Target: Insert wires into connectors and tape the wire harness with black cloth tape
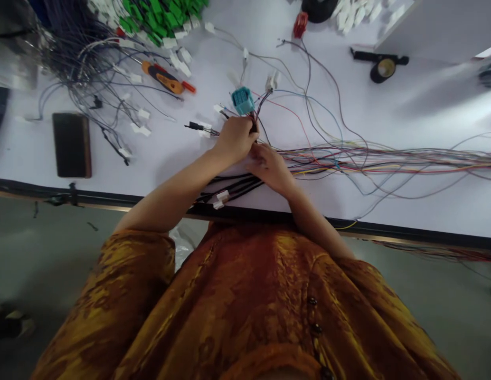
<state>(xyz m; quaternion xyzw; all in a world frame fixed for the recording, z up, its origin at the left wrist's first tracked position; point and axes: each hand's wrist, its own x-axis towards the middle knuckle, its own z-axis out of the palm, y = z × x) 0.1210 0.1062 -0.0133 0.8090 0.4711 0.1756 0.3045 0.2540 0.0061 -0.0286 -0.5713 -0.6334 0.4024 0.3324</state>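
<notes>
My left hand (236, 138) is closed round the wires just below a teal connector (243, 100), whose open face tilts up and away from me. Close beside it, my right hand (270, 166) has its fingers bent at the same wires, a little blurred; what they grip is partly hidden. A long bundle of coloured wires (372, 161) runs from under my hands to the right. Black sleeved cables (241, 186) with a white connector (222, 198) lie below my hands. A white connector (271, 82) on dark wires sits right of the teal one.
A phone (72, 145) lies at left, with an orange-handled tool (163, 77) beyond it. Piles of green connectors (166, 18) and dark wires (77, 42) fill the back left. A red connector (300, 25) and a tape roll (383, 69) lie back right. The table edge (269, 214) runs before me.
</notes>
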